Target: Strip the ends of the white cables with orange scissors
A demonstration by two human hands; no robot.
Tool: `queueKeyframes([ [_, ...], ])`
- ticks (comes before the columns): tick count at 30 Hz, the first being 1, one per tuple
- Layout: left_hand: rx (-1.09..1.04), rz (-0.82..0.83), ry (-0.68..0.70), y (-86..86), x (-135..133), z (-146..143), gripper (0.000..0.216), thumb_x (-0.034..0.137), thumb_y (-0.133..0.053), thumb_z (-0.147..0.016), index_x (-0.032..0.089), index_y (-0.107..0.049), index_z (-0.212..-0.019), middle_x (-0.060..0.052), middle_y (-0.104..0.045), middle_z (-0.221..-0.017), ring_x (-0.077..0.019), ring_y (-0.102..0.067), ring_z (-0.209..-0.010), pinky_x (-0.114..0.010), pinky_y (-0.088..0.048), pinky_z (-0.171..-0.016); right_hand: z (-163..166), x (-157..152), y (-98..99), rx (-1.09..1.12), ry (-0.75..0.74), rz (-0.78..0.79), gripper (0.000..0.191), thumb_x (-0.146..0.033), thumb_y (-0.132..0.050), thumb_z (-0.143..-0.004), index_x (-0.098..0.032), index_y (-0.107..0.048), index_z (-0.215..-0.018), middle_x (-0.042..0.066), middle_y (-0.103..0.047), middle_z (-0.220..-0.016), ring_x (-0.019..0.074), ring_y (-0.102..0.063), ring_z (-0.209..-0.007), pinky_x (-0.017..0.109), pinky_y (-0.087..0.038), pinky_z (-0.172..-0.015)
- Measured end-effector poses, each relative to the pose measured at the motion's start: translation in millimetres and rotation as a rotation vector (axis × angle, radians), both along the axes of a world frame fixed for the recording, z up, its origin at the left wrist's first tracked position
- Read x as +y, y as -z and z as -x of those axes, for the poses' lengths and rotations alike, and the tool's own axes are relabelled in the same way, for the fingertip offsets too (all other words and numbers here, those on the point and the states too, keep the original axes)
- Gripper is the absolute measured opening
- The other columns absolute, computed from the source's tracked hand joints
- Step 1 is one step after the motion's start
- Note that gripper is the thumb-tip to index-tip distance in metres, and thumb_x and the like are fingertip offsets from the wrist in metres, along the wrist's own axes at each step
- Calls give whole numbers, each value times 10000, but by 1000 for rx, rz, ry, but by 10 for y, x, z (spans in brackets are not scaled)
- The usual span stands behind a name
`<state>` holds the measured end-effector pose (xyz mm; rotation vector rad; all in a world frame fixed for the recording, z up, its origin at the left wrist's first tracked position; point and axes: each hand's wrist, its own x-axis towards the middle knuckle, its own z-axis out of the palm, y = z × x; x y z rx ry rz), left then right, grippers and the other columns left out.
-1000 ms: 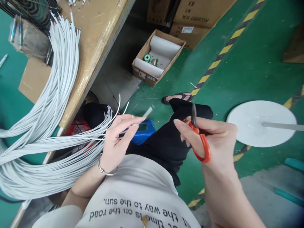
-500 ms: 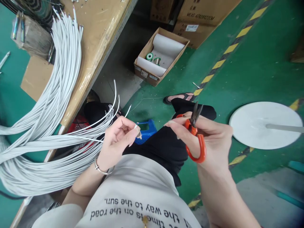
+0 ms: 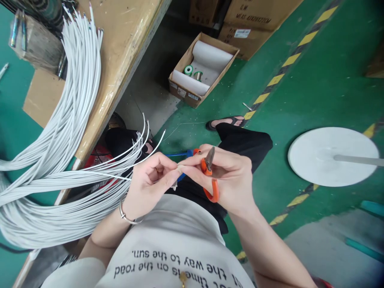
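Note:
My left hand (image 3: pixel 154 176) is closed, thumb and forefinger pinching the end of a white cable that runs in from the left. My right hand (image 3: pixel 232 176) carries orange-handled scissors (image 3: pixel 215 192) in its palm, blades pointing up and away from the cable. Its thumb and forefinger meet the left fingertips at the cable end, and the tip between them is hidden. A small pale scrap shows just under the left thumb. The long bundle of white cables (image 3: pixel 78 218) lies beside my left forearm, several loose ends curving up behind the left hand.
A workbench (image 3: pixel 132 52) with another cable bundle (image 3: pixel 85 68) stands on the left. An opened carton (image 3: pixel 196 100) with solder-like spools sits on the green floor near stacked boxes (image 3: pixel 252 20). To the right is a round white disc (image 3: pixel 315 160) with a bar.
My right hand has moved left with the scissors, bringing its fingertips against those of my left hand. The scissor blades, parted before, now look closed together. My left hand has barely moved.

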<state>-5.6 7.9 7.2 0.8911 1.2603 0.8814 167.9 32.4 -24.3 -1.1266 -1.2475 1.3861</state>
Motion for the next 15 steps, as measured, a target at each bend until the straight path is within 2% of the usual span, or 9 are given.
queueKeyframes([
  [3,0,-30,27,-10,2,-4,211,278,-780,-949,167,-665,-811,22,-613,-668,-76,-527,-572,-194,-444,-540,39,-17,33,24,44,-8,105,-284,-891,-815,-251,-815,-751,-11,-607,-609,133,-476,-590,306,-403,-544],
  [8,-51,35,-15,3,-12,16,166,302,-792,-953,187,-715,-859,27,-611,-675,-70,-510,-559,-193,-427,-516,4,27,62,68,402,82,323,-298,-818,-867,-236,-636,-607,-21,-529,-575,147,-494,-583,326,-426,-577],
  [10,-64,50,-20,21,-21,32,189,342,-789,-955,190,-726,-861,19,-626,-676,-72,-498,-536,-201,-425,-496,-63,43,61,54,355,107,360,-298,-794,-887,-227,-599,-593,-20,-526,-578,140,-478,-572,322,-410,-571],
  [15,-56,70,-31,34,-26,37,168,365,-763,-973,199,-784,-954,-5,-672,-715,-76,-497,-516,-208,-427,-466,-227,9,21,-162,-47,45,385,-394,-832,-869,-200,-607,-622,-14,-508,-602,111,-391,-548,295,-281,-495],
])
